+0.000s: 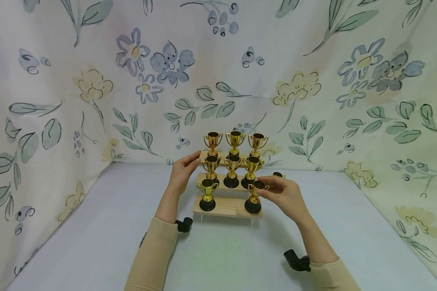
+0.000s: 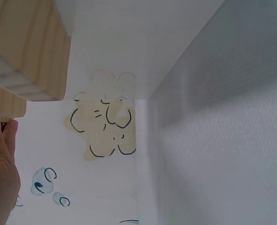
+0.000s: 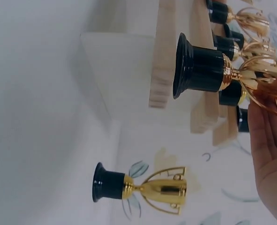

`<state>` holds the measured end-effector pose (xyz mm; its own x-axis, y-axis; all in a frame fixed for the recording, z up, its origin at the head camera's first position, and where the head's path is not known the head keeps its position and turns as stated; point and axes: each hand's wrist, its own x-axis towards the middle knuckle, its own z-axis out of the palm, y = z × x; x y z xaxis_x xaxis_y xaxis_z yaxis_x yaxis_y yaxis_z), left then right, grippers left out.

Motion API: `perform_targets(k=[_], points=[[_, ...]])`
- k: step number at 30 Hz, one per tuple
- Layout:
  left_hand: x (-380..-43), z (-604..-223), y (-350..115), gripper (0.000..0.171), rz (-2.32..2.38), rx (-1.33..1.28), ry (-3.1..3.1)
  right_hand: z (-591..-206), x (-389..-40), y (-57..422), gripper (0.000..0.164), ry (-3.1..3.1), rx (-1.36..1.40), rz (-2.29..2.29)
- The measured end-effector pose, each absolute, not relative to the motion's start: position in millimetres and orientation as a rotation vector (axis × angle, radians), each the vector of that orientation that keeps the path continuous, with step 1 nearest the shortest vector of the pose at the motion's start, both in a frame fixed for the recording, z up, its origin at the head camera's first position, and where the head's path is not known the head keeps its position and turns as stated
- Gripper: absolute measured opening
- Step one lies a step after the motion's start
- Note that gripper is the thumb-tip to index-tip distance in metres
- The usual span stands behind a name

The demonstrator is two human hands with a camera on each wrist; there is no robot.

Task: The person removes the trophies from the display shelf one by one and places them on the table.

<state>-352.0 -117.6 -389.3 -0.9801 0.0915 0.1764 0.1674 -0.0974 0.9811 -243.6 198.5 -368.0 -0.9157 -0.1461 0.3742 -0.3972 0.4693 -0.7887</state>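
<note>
The left hand (image 1: 183,173) touches the left end of a three-tiered pale wooden shelf (image 1: 229,207) with nearly straight fingers, perhaps to steady it. Shiny gold cup trophies with round black bases (image 1: 233,163) stand spaced along its tiers, probably so each shows. At the bottom tier's right end, a matching gold, black-based trophy (image 1: 254,200) is pinched by its cup, likely to keep it upright, in the right hand (image 1: 285,198), well apart from the left; base contact is unclear. Beyond stands a loose gold trophy (image 3: 164,193) on the whitish table (image 1: 218,258).

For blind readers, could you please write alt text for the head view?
A person's right hand grips a gold trophy at the right end of the lowest shelf of a wooden rack; the left hand touches the top shelf. Seven more trophies stand on the rack.
</note>
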Motion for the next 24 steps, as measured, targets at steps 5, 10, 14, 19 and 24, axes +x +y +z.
perform_targets(k=[5, 10, 14, 19, 24], points=[[-353, -390, -118, 0.044, -2.272, -0.312, -2.069, -368, -244, 205, 0.038, -2.453, 0.463, 1.447], [-352, -389, -118, 0.044, -2.272, -0.318, -2.07, -367, -243, 212, 0.036, -2.437, 0.464, 1.473], [-352, -388, -118, 0.044, -2.273, -0.32, -2.069, -367, -243, 216, 0.034, -2.438, 0.459, 1.43], [-352, -389, -119, 0.045, -2.272, -0.337, -2.064, -368, -244, 221, 0.034, -2.434, 0.445, 1.401], [-353, -390, -119, 0.045, -2.28, -0.348, -2.059, -371, -245, 227, 0.035, -2.432, 0.429, 1.385]])
